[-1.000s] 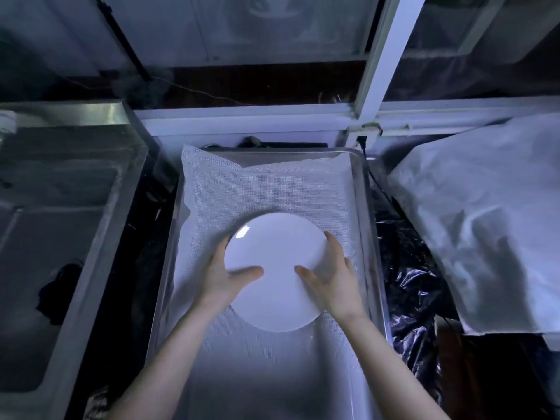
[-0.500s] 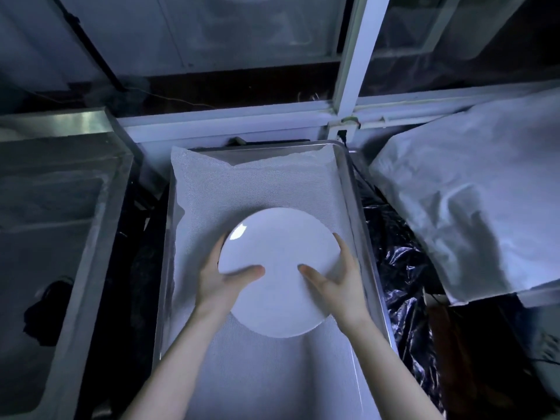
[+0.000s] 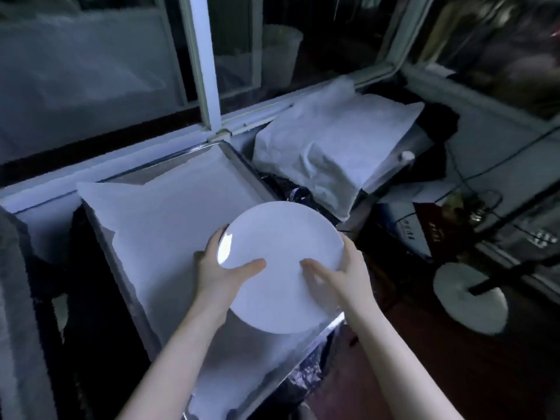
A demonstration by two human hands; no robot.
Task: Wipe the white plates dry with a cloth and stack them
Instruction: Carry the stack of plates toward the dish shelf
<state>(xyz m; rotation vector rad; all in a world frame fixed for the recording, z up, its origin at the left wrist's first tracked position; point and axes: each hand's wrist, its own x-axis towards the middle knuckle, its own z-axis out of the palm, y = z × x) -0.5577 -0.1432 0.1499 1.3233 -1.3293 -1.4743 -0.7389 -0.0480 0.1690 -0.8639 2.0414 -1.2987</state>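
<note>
White plate (image 3: 281,265) gripped at both rims: left hand (image 3: 218,271) and right hand (image 3: 342,277) curled, thumbs on top, over the lined tray's (image 3: 242,166) right edge.

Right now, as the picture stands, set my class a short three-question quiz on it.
1. True or false: the left hand and the right hand both hold the plate.
2. Against the tray, the plate is: A) flat on its floor; B) held over its right rim; C) under it.
3. Fill in: each hand's ___ lies on the plate's top.
Key: 1 true; 2 B; 3 thumb.
</note>
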